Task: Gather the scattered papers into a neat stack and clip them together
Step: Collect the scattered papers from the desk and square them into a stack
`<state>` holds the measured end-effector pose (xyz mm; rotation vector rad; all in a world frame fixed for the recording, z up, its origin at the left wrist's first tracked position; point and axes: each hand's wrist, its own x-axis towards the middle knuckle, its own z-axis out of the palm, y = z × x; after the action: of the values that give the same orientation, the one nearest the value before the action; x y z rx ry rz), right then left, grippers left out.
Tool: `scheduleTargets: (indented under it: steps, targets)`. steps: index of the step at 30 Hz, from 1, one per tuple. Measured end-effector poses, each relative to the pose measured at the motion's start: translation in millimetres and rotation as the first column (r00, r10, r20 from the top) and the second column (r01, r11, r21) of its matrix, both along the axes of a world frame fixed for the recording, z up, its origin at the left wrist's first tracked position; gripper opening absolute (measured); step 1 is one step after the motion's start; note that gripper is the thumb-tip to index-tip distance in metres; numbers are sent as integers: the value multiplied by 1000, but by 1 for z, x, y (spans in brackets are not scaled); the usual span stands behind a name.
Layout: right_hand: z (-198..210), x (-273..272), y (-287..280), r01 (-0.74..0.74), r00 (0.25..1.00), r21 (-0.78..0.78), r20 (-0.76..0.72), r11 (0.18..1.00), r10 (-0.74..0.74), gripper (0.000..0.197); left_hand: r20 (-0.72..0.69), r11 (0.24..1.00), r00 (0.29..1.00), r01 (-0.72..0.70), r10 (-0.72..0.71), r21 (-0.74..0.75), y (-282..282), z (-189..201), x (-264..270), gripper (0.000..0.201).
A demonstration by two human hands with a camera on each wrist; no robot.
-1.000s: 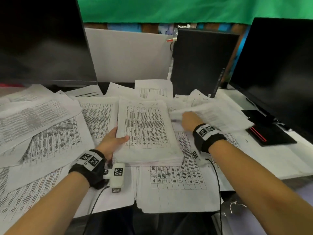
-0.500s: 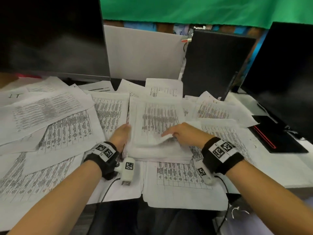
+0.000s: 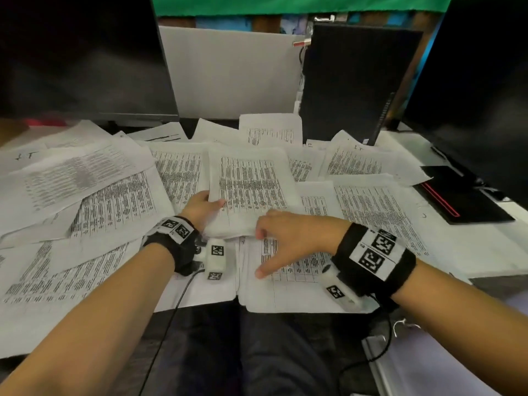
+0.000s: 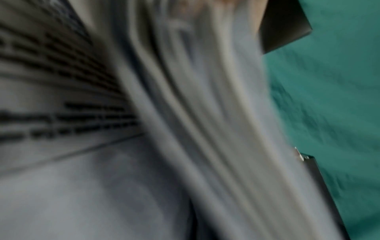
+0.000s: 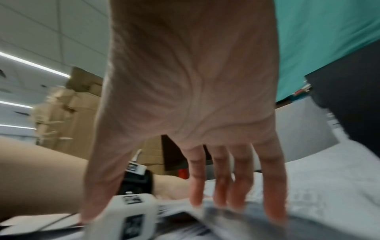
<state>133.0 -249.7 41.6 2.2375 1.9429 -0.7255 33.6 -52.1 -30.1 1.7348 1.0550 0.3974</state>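
A thick stack of printed papers (image 3: 251,190) lies at the middle of the desk on top of other sheets. My left hand (image 3: 204,205) grips its left edge, thumb on top and fingers underneath. My right hand (image 3: 285,235) is at the stack's near edge, fingertips (image 5: 220,193) straight against the paper and thumb spread on the sheet below. The left wrist view is blurred and shows only the stack's layered edges (image 4: 195,113). Loose printed sheets (image 3: 94,201) lie scattered all around. I see no clip.
A dark monitor (image 3: 80,58) stands at the back left and another (image 3: 480,95) at the right. A black computer tower (image 3: 351,81) stands behind the papers. A black notebook with a red stripe (image 3: 457,195) lies at the right. The desk edge runs just below my wrists.
My right hand brought a sheet from the right onto the stack, then slid back to the stack's near edge. The left hand kept its hold on the left edge.
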Motion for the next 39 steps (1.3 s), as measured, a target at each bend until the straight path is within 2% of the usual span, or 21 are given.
scheduleTargets:
  steps: [3, 5, 6, 7, 9, 10, 11, 13, 16, 18, 19, 20, 21, 23, 25, 27, 29, 31, 35, 37, 39]
  targets:
    - [-10, -25, -10, -34, 993, -301, 94, 953, 65, 121, -21, 999, 999, -37, 36, -11, 3, -3, -7, 46]
    - [-23, -37, -18, -23, 973, -321, 210, 947, 94, 126, -31, 999, 999, -29, 28, -26, 4, -2, -9, 52]
    - [-25, -42, -20, -13, 965, -297, 247, 955, 90, 117, -41, 999, 999, -31, 29, -36, 2, 1, -11, 53]
    - [-23, -44, -20, -4, 963, -252, 259, 968, 71, 98, -40, 999, 999, -35, 34, -41, 2, 2, -11, 53]
    - [-10, -38, -15, 30, 982, -87, 187, 996, -14, 36, -41, 998, 999, -20, 18, -54, 0, 6, -13, 57]
    - [0, -31, -13, 87, 989, 8, 121, 996, -88, 13, -35, 998, 999, -16, 14, -63, -2, 7, -16, 60]
    - [11, -21, -11, 175, 982, 77, 60, 982, -180, 11, -20, 997, 1000, -20, 19, -80, -1, 6, -17, 63]
    - [36, 10, -11, 344, 936, 163, 21, 925, -351, 23, 53, 988, 998, -20, 28, -150, 3, 1, -17, 66]
    - [76, 59, -24, 572, 782, 344, 45, 745, -621, 32, 122, 979, 990, -47, 73, -199, -1, 3, -15, 54]
    - [106, 81, -41, 678, 620, 505, -5, 533, -784, 31, 137, 982, 989, -30, 57, -187, -2, 1, -10, 40]
    - [118, 88, -48, 690, 554, 587, -52, 423, -831, 30, 153, 983, 987, -14, 42, -185, -2, 0, -7, 39]
    - [128, 92, -52, 665, 523, 665, -91, 340, -847, 29, 155, 985, 988, 9, 17, -169, -5, 2, -5, 38]
    - [135, 94, -52, 596, 541, 742, -91, 306, -836, 28, 159, 989, 987, 36, -12, -146, -6, 2, -3, 35]
    - [138, 88, -37, 383, 672, 856, 1, 348, -741, 28, 151, 991, 987, 69, -51, -116, -7, -2, 0, 33]
    - [123, 74, -10, 248, 788, 862, 86, 442, -610, 25, 136, 992, 989, 72, -57, -106, -9, -4, 1, 39]
    - [89, 54, 14, 242, 867, 760, 109, 603, -486, 23, 110, 995, 992, 67, -59, -73, -10, -5, 2, 41]
    - [49, 36, 29, 239, 923, 581, 113, 778, -369, 36, 79, 998, 995, 61, -58, -35, -9, -5, 4, 31]
    - [15, 24, 39, 210, 964, 379, 73, 901, -256, 48, 78, 999, 996, 35, -32, -31, -10, -1, 3, 40]
    - [-11, 9, 53, 97, 995, 102, -34, 990, -94, 61, 170, 988, 985, 65, -42, -137, -17, 8, 1, 70]
    - [-11, 4, 56, 27, 995, -3, -96, 1000, -28, 52, 170, 984, 984, 81, -54, -156, -19, 11, 4, 72]
    - [-4, 6, 56, -19, 985, -61, -175, 998, 8, 54, 106, 995, 992, 79, -73, -62, -22, 10, 6, 62]
